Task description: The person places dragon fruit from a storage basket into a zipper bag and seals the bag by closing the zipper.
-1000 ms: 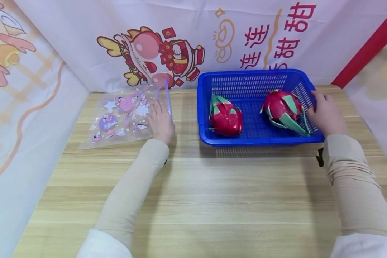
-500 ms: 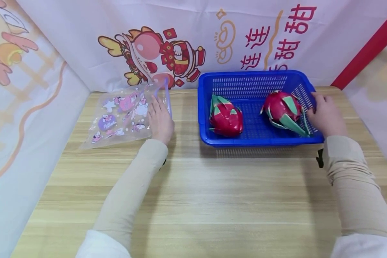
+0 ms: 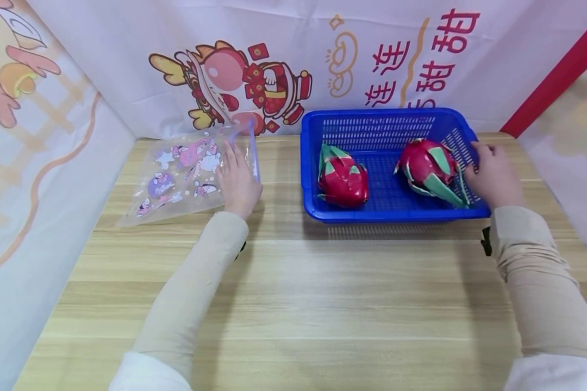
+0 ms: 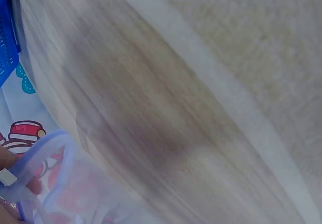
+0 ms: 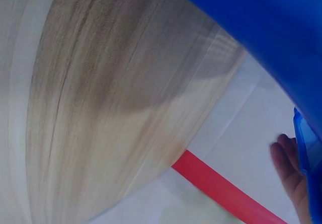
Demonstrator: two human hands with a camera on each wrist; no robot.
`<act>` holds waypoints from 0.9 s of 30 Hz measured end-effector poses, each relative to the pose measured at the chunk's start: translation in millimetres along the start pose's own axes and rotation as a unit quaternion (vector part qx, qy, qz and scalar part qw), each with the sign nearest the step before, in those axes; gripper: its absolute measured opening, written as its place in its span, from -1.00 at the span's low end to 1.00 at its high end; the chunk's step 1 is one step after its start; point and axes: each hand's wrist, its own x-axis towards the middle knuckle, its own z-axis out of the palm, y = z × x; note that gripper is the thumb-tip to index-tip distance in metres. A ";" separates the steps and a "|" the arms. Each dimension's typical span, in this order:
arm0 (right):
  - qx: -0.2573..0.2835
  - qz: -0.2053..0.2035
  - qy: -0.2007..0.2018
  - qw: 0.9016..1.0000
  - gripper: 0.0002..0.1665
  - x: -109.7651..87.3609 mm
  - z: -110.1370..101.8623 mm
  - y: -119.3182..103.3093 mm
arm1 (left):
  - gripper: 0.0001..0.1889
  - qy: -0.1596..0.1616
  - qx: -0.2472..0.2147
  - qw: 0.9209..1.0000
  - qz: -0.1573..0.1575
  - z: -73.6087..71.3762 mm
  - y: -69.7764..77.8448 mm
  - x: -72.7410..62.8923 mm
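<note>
A clear zip bag (image 3: 183, 187) with cartoon prints and a purple edge lies at the back left of the table. My left hand (image 3: 239, 184) is laid over its right end, near the mouth. Up close in the left wrist view, fingers hold the bag's lip beside a small white slider (image 4: 7, 177), and the mouth gapes in a loop. At the right, my right hand (image 3: 496, 176) grips the end rim of a blue plastic basket (image 3: 396, 215), thumb toward the inside and fingers outside. Two dragon fruits, one left (image 3: 343, 182) and one right (image 3: 429, 165), rest in it.
Wood-grain table (image 3: 332, 304) stretches in front of the basket and bag. White printed cloth (image 3: 293, 60) hangs behind, and more cloth stands along both sides. A red strip (image 3: 553, 76) runs down at the back right corner.
My left hand has shifted slightly left over the bag, and the bag's printed side has crept a little left with it. The right hand keeps its place on the basket rim.
</note>
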 end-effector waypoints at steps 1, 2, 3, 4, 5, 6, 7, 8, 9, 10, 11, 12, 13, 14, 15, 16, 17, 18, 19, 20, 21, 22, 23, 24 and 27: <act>0.002 -0.005 0.010 1.000 -0.29 -0.5 0.0 -0.5 | 0.01 0.003 -0.007 1.000 0.000 -0.7 -0.2 -0.2; 0.006 -0.011 0.022 1.000 -0.32 -1.0 0.2 -1.0 | 0.01 0.004 -0.015 1.000 -0.001 -1.2 -0.4 -0.4; 0.009 -0.018 0.037 0.999 -0.34 -1.8 0.3 -1.5 | 0.00 0.005 -0.021 1.000 -0.002 -1.6 -0.6 -0.7; 0.013 -0.025 0.052 0.998 -0.36 -2.6 0.6 -2.1 | -0.01 0.004 -0.024 1.000 -0.002 -2.1 -0.7 -1.1; 0.017 -0.030 0.067 0.997 -0.38 -3.6 0.8 -2.7 | -0.01 0.001 -0.027 1.000 -0.002 -2.5 -0.8 -1.4; 0.021 -0.035 0.081 0.996 -0.40 -4.7 0.8 -3.3 | 0.00 0.000 -0.028 1.000 -0.002 -2.6 -1.0 -1.7; 0.027 -0.037 0.092 0.995 -0.41 -5.8 0.7 -3.7 | 0.01 -0.002 -0.028 1.000 -0.002 -2.9 -1.0 -2.0; 0.030 -0.039 0.103 0.993 -0.43 -6.9 0.5 -4.3 | 0.02 -0.003 -0.027 1.000 -0.001 -3.3 -1.0 -2.2; 0.033 -0.040 0.112 0.992 -0.44 -8.0 0.1 -4.8 | 0.03 -0.004 -0.026 1.000 0.000 -3.6 -1.2 -2.4; 0.034 -0.040 0.117 0.992 -0.45 -8.8 -0.4 -5.5 | 0.05 -0.005 -0.025 1.000 0.001 -4.2 -1.3 -2.6; 0.035 -0.043 0.123 0.991 -0.46 -9.4 -0.8 -6.3 | 0.07 -0.006 -0.024 1.000 0.002 -4.8 -1.2 -2.6; 0.034 -0.044 0.123 0.991 -0.45 -10.0 -1.6 -7.4 | 0.08 -0.005 -0.023 1.000 0.003 -5.6 -1.3 -2.5; 0.034 -0.045 0.120 0.991 -0.45 -10.3 -2.3 -8.6 | 0.10 -0.006 -0.022 1.000 0.003 -6.2 -1.1 -2.5; 0.034 -0.044 0.113 0.992 -0.43 -10.5 -3.1 -9.9 | 0.11 -0.006 -0.021 1.000 0.004 -7.0 -0.8 -2.4; 0.036 -0.045 0.106 0.993 -0.41 -10.7 -3.8 -12.1 | 0.12 -0.006 -0.020 1.000 0.004 -7.6 -0.7 -2.3; 0.037 -0.046 0.096 0.994 -0.39 -10.9 -4.6 -14.8 | 0.13 -0.005 -0.018 1.000 0.004 -8.4 -0.4 -2.2; 0.039 -0.049 0.088 0.994 -0.37 -11.3 -5.2 -17.9 | 0.15 -0.004 -0.018 1.000 0.004 -9.2 -0.2 -2.0; 0.040 -0.053 0.077 0.995 -0.34 -11.8 -5.8 -21.2 | 0.16 -0.003 -0.018 1.000 0.004 -9.8 -0.2 -1.7; 0.043 -0.058 0.064 0.995 -0.32 -12.3 -6.2 -24.4 | 0.17 -0.002 -0.019 1.000 0.003 -10.4 0.0 -1.5; 0.042 -0.063 0.050 0.996 -0.30 -12.9 -6.4 -27.7 | 0.17 -0.001 -0.020 1.000 0.003 -10.9 0.3 -1.2; 0.040 -0.070 0.039 0.996 -0.28 -13.7 -6.5 -31.1 | 0.18 -0.001 -0.022 1.000 0.003 -11.2 0.5 -0.9; 0.035 -0.075 0.025 0.996 -0.26 -14.5 -6.5 -34.0 | 0.19 -0.002 -0.024 1.000 0.004 -11.6 0.9 -0.6; 0.029 -0.080 0.014 0.996 -0.24 -15.3 -6.1 -37.0 | 0.19 -0.003 -0.027 1.000 0.004 -12.0 1.4 -0.5; 0.021 -0.084 0.003 0.996 -0.22 -16.2 -5.8 -39.1 | 0.18 -0.004 -0.030 1.000 0.005 -12.2 1.9 -0.3; 0.004 -0.093 -0.010 0.996 -0.21 -18.7 -2.8 -42.9 | 0.18 -0.013 -0.036 0.999 0.007 -13.7 4.4 -0.2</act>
